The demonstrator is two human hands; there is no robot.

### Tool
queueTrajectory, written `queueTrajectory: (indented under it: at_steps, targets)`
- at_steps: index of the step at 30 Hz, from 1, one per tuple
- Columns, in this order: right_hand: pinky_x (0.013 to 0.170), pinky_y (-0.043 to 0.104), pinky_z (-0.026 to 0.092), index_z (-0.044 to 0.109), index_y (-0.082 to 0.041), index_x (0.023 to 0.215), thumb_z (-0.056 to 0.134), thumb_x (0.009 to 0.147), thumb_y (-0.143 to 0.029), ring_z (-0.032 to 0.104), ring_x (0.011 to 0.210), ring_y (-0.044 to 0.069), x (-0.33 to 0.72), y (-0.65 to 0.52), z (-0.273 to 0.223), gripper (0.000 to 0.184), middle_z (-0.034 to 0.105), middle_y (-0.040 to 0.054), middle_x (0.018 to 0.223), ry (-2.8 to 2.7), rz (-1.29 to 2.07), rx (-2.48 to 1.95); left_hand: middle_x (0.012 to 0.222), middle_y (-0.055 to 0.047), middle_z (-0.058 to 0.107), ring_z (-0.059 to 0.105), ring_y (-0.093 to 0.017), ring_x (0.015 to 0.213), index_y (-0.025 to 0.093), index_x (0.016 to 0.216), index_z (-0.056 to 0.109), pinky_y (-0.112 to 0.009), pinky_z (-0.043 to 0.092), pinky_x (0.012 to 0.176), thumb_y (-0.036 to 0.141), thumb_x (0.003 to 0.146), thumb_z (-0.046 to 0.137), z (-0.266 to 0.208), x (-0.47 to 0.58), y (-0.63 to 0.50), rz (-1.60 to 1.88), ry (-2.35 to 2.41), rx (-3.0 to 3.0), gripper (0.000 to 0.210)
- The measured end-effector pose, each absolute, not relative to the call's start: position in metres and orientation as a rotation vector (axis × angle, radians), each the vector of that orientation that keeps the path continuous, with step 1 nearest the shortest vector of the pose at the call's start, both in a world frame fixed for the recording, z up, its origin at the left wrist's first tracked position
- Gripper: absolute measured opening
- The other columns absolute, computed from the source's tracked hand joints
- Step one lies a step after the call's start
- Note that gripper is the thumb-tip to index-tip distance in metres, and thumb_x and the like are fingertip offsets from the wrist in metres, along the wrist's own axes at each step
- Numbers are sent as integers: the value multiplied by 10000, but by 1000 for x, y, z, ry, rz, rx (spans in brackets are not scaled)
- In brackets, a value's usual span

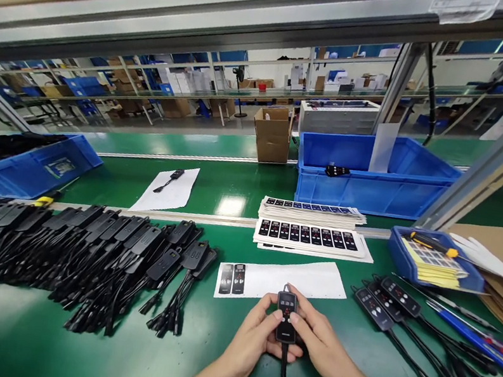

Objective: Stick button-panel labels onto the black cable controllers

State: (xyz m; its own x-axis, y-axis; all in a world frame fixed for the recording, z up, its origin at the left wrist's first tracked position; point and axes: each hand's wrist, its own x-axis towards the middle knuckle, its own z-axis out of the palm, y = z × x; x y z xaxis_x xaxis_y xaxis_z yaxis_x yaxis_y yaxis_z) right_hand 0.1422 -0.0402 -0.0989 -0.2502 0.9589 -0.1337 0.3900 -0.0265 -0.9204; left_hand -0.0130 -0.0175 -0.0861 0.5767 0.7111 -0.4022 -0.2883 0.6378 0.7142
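Note:
Both hands hold one black wired controller (284,329) upright at the front middle, its labelled face towards me and its cable hanging down. My left hand (253,330) grips its left side, thumb on the face. My right hand (315,333) grips the other side, its thumb also on the face. Just behind lies a white label sheet (286,282) with two dark labels left at its left end. To the right lie several labelled controllers (373,309) with cables. A large pile of black controllers (127,238), no labels visible on them, spreads across the left.
Stacked label sheets (310,238) lie behind the hands. A small blue tray (437,258) holds yellow-edged sheets and a screwdriver (432,244). Pens (481,343) lie at right. Blue bins (371,189) and a cardboard box (272,135) stand further back. A metal post (494,145) rises at right.

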Motion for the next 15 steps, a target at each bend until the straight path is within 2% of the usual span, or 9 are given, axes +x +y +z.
queueTrajectory:
  at_steps: [1,3,5,8,11,13,15]
  targets:
    - [894,193,436,241,-166,1459,264,940,-545,521,935,61,142,-40,-100,643,507,64,1080,-1692,1232,-1434,844,-113,544,603,-247,668,205,1048,416,-193,529,503,534,727,615,-87,-13,-18,634,742,660,501]
    - [741,169,456,248,-118,1446,263,934,-551,531,782,58,140,-40,-102,670,533,61,926,-1720,1205,-1437,834,-113,545,599,-241,648,200,1038,405,-184,520,493,551,712,649,-90,-12,-19,644,746,698,538]
    - [643,157,446,253,-91,1432,254,929,-557,523,709,60,138,-40,-104,685,533,61,870,-1735,1200,-1440,825,-113,544,593,-235,623,192,1024,404,-188,514,481,570,701,663,-92,-11,-19,654,753,722,560]
    - [770,189,474,241,-101,1448,214,938,-541,543,847,78,136,-40,-106,674,529,87,1033,-1764,1131,-1494,879,-121,543,591,-208,625,196,1040,399,-174,518,496,553,720,623,-92,-10,-19,674,770,721,530]
    - [989,246,418,183,-92,1483,306,912,-523,431,1152,129,136,-39,-102,726,366,113,1292,-1892,883,-1588,1000,-104,531,602,-152,731,258,1156,356,-183,572,645,573,764,479,-87,-9,-18,685,751,724,518]
    - [1013,250,409,187,-79,1485,343,904,-454,381,1191,141,139,-38,-92,709,316,118,1315,-2000,728,-1677,1027,-93,530,601,-147,822,299,1247,283,-231,590,767,615,771,361,-85,-11,-17,649,728,776,576]
    - [987,254,427,232,-85,1475,312,920,-350,414,1128,133,145,-38,-76,620,334,122,1271,-2076,610,-1842,1071,-89,518,582,-166,929,300,1270,295,-305,580,899,637,766,352,-84,-15,-17,615,745,900,609]
